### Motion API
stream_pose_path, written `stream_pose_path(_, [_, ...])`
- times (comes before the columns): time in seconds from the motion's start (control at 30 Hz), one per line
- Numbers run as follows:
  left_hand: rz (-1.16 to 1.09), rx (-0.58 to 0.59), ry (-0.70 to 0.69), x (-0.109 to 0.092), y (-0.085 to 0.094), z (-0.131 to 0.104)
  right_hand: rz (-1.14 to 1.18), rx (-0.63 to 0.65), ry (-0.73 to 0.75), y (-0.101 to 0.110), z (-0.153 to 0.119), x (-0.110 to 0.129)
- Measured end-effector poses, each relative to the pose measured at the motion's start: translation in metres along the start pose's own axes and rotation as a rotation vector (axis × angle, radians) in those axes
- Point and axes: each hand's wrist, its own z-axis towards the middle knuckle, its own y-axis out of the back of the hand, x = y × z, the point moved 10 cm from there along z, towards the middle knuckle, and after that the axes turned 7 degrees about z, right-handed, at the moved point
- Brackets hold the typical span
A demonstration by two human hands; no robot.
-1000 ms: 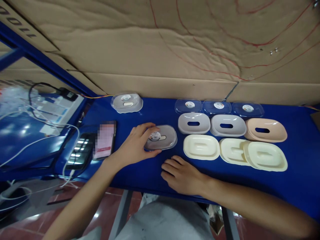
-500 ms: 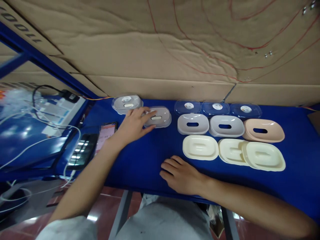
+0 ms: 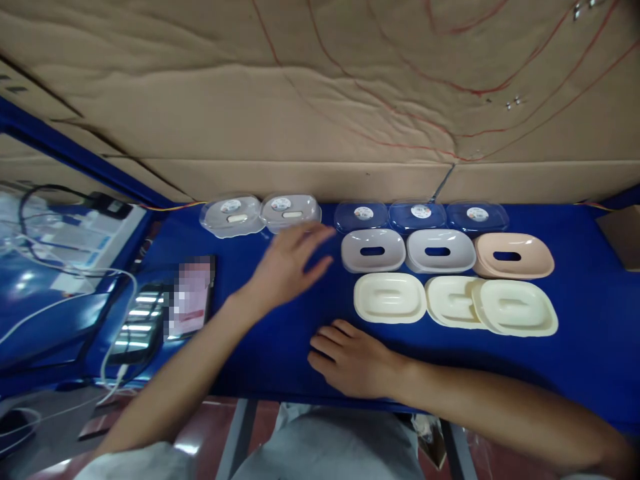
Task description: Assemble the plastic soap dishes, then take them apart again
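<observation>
My left hand (image 3: 295, 260), a little blurred, hovers with fingers apart just in front of a grey box with a clear lid (image 3: 290, 207); nothing is in it. Left of that box stands a similar lidded box (image 3: 234, 215). My right hand (image 3: 350, 357) rests on the blue table, fingers loosely bent and holding nothing. Beyond it lie cream trays (image 3: 390, 297), (image 3: 515, 308), one overlapping its neighbour. Behind them is a row of two grey shells (image 3: 373, 251), (image 3: 441, 252) and a peach shell (image 3: 515, 255), each with a slot. Clear lids (image 3: 361, 217) with round stickers line the back.
A phone (image 3: 193, 297) and a dark glossy device (image 3: 139, 323) lie on the left side of the blue table (image 3: 265, 357). White cables and a power strip (image 3: 100, 247) are farther left. Cardboard (image 3: 200, 120) forms the back wall. A brown box (image 3: 623, 237) stands at the right.
The grey lidded box has moved back beside the other one. My left hand has let go of it and drawn toward the right. My right hand keeps its place on the table. The view has shifted slightly.
</observation>
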Motion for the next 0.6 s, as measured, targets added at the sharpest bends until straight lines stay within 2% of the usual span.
stream_pose_path(0.03, [-0.04,0.066,-0.135,-0.032,-0.008,-0.003,-0.004,-0.006,0.045,0.002,0.0,0.006])
stream_pose_path(0.1, [-0.096,0.211,-0.375,-0.089,-0.027,-0.014,0.023,-0.038,0.244,0.01,-0.005,0.03])
stream_pose_path(0.13, [-0.119,0.259,-0.454,-0.108,-0.034,-0.019,0.048,-0.082,0.373,0.017,-0.01,0.045])
stream_pose_path(0.2, [-0.142,0.311,-0.528,-0.127,-0.045,-0.029,0.077,-0.217,0.565,0.035,-0.025,0.063])
stream_pose_path(0.27, [-0.14,0.323,-0.514,-0.126,-0.05,-0.037,0.035,-0.327,0.555,0.049,-0.032,0.059])
stream_pose_path(0.33, [-0.131,0.32,-0.46,-0.113,-0.05,-0.05,-0.027,-0.372,0.41,0.059,-0.029,0.039])
stream_pose_path(0.47, [-0.154,0.266,-0.314,-0.074,-0.037,-0.081,-0.113,-0.41,0.094,0.088,-0.023,-0.016])
stream_pose_path(0.53, [-0.17,0.2,-0.231,-0.053,-0.029,-0.093,-0.124,-0.433,-0.091,0.107,-0.023,-0.051])
stream_pose_path(0.6, [-0.195,0.156,-0.16,-0.036,-0.025,-0.099,-0.123,-0.394,-0.302,0.119,-0.025,-0.089])
